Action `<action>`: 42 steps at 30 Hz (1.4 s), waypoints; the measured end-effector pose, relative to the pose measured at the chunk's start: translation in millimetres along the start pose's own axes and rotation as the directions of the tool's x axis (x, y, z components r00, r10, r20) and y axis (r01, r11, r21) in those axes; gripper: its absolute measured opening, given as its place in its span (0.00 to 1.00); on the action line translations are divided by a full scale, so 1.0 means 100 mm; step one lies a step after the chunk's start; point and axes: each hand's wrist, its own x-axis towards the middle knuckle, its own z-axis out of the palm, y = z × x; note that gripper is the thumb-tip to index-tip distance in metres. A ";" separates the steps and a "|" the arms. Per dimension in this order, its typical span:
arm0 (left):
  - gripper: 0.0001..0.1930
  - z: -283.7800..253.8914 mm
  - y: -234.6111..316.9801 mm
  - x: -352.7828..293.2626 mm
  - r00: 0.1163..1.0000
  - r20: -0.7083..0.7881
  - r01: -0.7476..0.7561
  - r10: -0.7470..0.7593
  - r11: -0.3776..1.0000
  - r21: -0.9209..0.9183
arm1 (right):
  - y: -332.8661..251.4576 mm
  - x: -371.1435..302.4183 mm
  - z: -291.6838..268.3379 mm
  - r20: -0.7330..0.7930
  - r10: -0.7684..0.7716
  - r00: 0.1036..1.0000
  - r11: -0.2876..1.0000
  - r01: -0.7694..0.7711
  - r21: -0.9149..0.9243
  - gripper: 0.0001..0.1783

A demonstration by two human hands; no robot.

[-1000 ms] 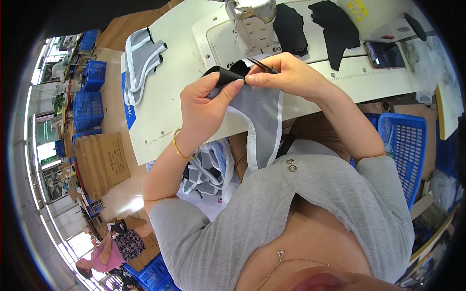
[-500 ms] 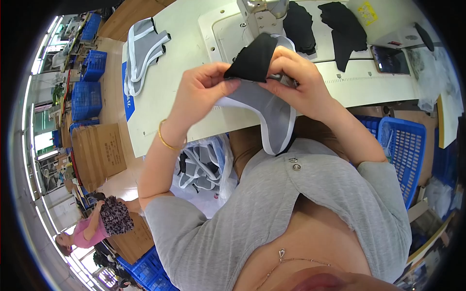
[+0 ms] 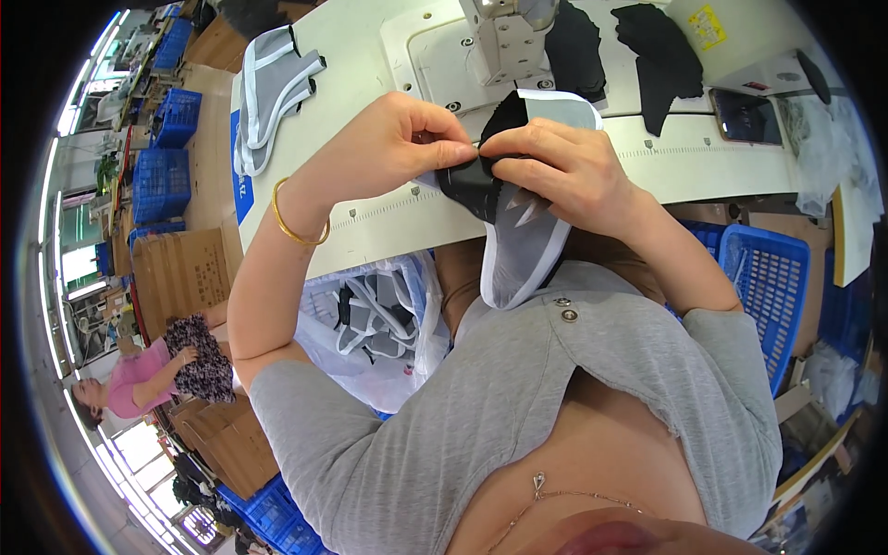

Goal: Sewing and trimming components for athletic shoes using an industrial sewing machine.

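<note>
Over the front edge of the white sewing table, my left hand (image 3: pixel 393 153) pinches the edge of a black fabric piece (image 3: pixel 472 191) between thumb and fingertips. My right hand (image 3: pixel 578 176) is closed on the same edge, its fingertips almost touching the left ones. Pointed metal tips, apparently of thread snips (image 3: pixel 529 209), stick out below the right palm; their handles are hidden. The black fabric lies against a grey mesh piece with white binding (image 3: pixel 523 254), which hangs down toward my lap. Whether the two are sewn together I cannot tell.
Behind my hands stands a sewing machine (image 3: pixel 509 42). Black cut pieces (image 3: pixel 657 65) and a phone (image 3: pixel 746 117) lie to its right, a bound grey piece (image 3: pixel 268 102) to its left. A lined basket of pieces (image 3: pixel 379 314) sits below; a blue crate (image 3: pixel 768 287) stands right. Another person (image 3: pixel 153 375) is at far left.
My hands have turned the black fabric, which now hangs downward from my fingertips instead of standing up. The snips' tips now show below my right hand. The other person has shifted.
</note>
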 end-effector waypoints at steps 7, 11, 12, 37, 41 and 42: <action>0.06 0.10 0.15 -0.04 0.997 -0.052 -0.053 0.060 0.991 0.124 | 0.04 -0.01 -0.07 0.146 0.280 0.949 0.912 -0.310 0.268 0.12; 0.06 0.15 0.21 -0.04 0.987 -0.088 -0.109 0.135 0.962 0.252 | 0.08 0.02 -0.07 0.285 0.306 0.909 0.885 -0.381 0.267 0.11; 0.06 0.16 0.23 -0.04 0.982 -0.102 -0.124 0.157 0.955 0.271 | 0.08 0.02 -0.07 0.312 0.298 0.902 0.882 -0.386 0.272 0.10; 0.07 -0.02 0.05 -0.02 0.965 -0.260 -0.102 0.034 0.962 -0.254 | 0.03 0.04 -0.23 0.290 0.536 0.793 0.731 -0.608 0.310 0.12; 0.07 -0.16 0.15 0.13 0.955 -0.291 -0.132 0.063 0.966 -0.224 | 0.03 0.17 -0.30 0.232 0.606 0.761 0.670 -0.646 0.367 0.13; 0.08 -0.24 0.12 0.18 0.948 -0.315 -0.128 0.047 0.962 -0.241 | 0.03 0.21 -0.31 0.230 0.658 0.717 0.615 -0.688 0.385 0.13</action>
